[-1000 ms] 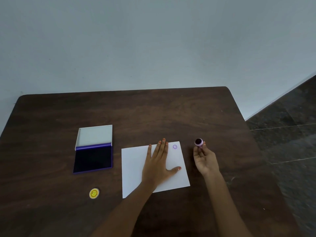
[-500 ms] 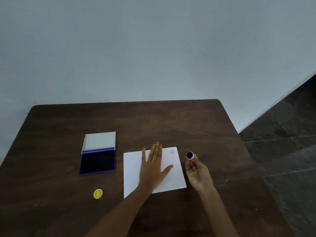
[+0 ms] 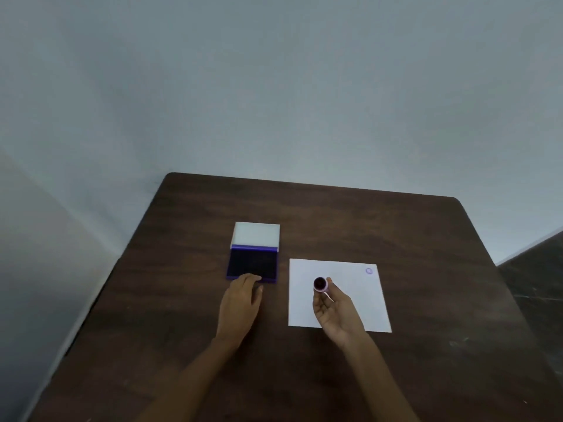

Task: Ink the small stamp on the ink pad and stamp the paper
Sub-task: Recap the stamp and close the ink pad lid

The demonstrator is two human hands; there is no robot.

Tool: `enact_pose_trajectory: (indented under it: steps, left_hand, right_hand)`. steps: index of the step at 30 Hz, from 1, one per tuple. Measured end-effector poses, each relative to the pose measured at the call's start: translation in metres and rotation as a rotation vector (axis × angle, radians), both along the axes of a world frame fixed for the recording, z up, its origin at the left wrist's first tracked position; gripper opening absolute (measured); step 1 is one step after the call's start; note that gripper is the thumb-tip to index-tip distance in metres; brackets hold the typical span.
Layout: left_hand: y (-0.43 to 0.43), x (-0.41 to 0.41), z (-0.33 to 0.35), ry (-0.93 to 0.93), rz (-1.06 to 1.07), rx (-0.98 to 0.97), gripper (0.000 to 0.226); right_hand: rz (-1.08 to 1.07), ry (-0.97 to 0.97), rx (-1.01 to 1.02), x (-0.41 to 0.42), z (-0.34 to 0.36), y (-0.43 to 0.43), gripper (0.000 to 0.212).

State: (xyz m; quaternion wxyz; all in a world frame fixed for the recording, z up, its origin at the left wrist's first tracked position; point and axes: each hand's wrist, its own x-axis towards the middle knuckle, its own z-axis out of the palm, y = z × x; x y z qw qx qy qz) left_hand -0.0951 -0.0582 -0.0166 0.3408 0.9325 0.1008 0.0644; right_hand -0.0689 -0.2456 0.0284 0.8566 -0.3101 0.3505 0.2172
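My right hand [image 3: 335, 312] holds a small round pink stamp [image 3: 320, 284] at its fingertips, the dark inked face turned up toward me, above the left half of the white paper [image 3: 359, 300]. One purple stamped mark [image 3: 369, 271] sits in the paper's far right corner. The open ink pad [image 3: 253, 263], purple with a white lid folded back, lies left of the paper. My left hand [image 3: 240, 306] rests palm down on the table, fingertips touching the pad's near edge.
Everything lies on a dark wooden table [image 3: 426, 239] that stands against a pale wall. The table's left edge [image 3: 100, 296] and right edge drop to the floor; a dark tiled floor [image 3: 536, 269] shows at the right.
The view has swung left. My left hand left the paper and moved to the ink pad's near edge. My right hand carried the stamp left, from beside the paper to over it.
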Motion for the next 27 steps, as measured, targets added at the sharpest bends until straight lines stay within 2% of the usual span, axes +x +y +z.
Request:
enact_pose_trajectory:
  steps: [3, 5, 8, 11, 16, 21, 24, 26, 27]
  left_hand:
    - [0.025, -0.018, -0.005, 0.066, -0.021, -0.077, 0.030]
    - [0.036, -0.027, -0.010, 0.131, -0.097, -0.078, 0.039]
    - [0.043, -0.032, -0.016, 0.217, -0.187, -0.020, 0.055]
    - [0.041, -0.032, -0.018, 0.242, -0.247, 0.060, 0.061]
    - [0.033, -0.027, -0.021, 0.222, -0.292, 0.109, 0.047]
    - [0.029, -0.018, -0.023, 0.247, -0.264, 0.067, 0.032]
    - [0.027, -0.012, -0.015, 0.286, -0.054, -0.143, 0.024]
    - [0.027, -0.009, -0.006, 0.353, 0.153, -0.412, 0.017]
    - [0.028, -0.008, -0.002, 0.417, 0.252, -0.604, 0.015]
  right_hand:
    - [0.086, 0.026, -0.075, -0.008, -0.004, 0.032, 0.015]
    - [0.120, 0.039, -0.106, -0.014, -0.007, 0.048, 0.017]
    - [0.157, 0.041, -0.168, -0.019, -0.014, 0.064, 0.014]
    - [0.178, 0.034, -0.227, -0.021, -0.021, 0.074, 0.015]
    - [0.185, 0.026, -0.287, -0.022, -0.029, 0.079, 0.018]
    - [0.186, 0.029, -0.341, -0.021, -0.031, 0.079, 0.021]
    - [0.204, -0.005, -0.363, -0.021, -0.032, 0.078, 0.020]
    - [0.216, -0.045, -0.376, -0.021, -0.031, 0.077, 0.019]
    - [0.216, -0.065, -0.385, -0.021, -0.031, 0.076, 0.020]
